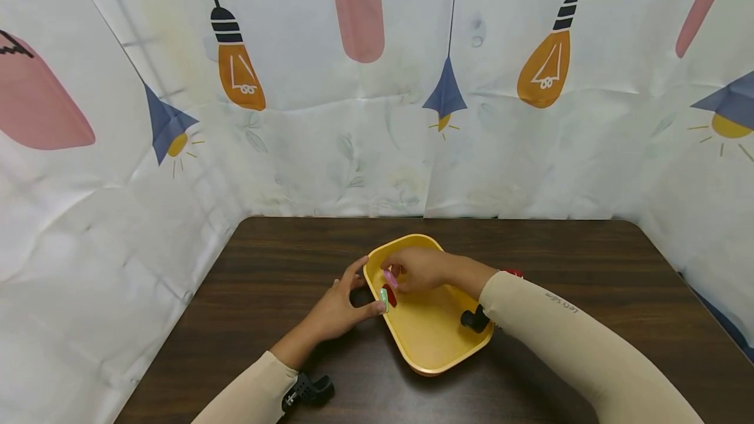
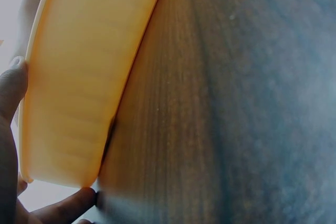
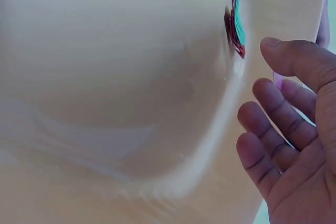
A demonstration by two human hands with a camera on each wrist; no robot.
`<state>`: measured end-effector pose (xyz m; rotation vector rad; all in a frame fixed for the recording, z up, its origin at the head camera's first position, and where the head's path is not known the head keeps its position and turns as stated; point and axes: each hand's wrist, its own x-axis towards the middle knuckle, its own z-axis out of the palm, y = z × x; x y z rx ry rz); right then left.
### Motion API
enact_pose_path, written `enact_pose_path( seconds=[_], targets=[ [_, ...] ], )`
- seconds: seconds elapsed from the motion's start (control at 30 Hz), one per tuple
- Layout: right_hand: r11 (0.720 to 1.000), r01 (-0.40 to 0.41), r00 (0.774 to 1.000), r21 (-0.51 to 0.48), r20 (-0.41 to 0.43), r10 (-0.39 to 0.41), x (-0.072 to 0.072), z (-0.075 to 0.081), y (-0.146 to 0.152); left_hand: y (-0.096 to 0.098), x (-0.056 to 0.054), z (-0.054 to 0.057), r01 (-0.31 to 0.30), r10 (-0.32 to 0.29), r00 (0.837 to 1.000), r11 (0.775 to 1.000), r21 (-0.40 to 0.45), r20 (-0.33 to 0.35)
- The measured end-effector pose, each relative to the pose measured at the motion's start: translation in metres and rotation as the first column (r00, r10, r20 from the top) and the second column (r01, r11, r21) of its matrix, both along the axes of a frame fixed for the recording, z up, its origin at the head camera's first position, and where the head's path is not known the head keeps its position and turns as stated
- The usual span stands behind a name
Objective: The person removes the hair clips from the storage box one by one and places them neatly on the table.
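A yellow bin [image 1: 432, 329] sits on a dark wood desk [image 1: 294, 260], its long side slanting from 11 toward 5 o'clock. Its 9 o'clock edge is touched by the left hand [image 1: 338, 309], whose thumb and fingers are spread wide along the wall. Inside, near 10 o'clock, a small pink piece [image 1: 390, 278] appears to be pinched by the fingertips of the right hand [image 1: 424, 268]; the exact thumb contact is not clearly shown.

For good handling, the bin is best kept steady by light pressure from the left side, and the pink piece is best held near one end, with the wrist kept low. Care should be taken that the neighbouring pieces are not knocked.

The pink piece lies at about 8 o'clock from the right knuckles, at the narrow gap between thumb and forefinger; the other fingers are loosely bent behind it. Just below, at 6 to 7 o'clock from it, a green piece [image 1: 385, 300] and a red piece [image 1: 391, 296] are seen close together by the wall, near the left thumb's tip.
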<state>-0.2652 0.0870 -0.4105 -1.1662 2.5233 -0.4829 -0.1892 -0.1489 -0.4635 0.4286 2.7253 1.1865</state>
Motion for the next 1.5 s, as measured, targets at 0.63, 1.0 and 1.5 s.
enact_pose_path(
  seconds=[0.63, 1.0, 1.5],
  targets=[
    [0.997, 0.067, 0.998, -0.029, 0.023, -0.066, 0.0, 0.024, 0.021, 0.001, -0.001, 0.001, -0.002, 0.002, 1.0, 1.0, -0.003, 0.01],
    [0.995, 0.071, 0.997, -0.067, 0.02, -0.07, 0.004, 0.032, 0.034, 0.001, 0.0, 0.0, -0.002, 0.002, 1.0, 1.0, 0.012, 0.01],
    [0.991, 0.107, 0.994, -0.083, 0.007, -0.107, 0.005, 0.031, 0.059, 0.002, 0.0, 0.001, -0.002, 0.002, 1.0, 1.0, 0.013, 0.0]
  ],
)
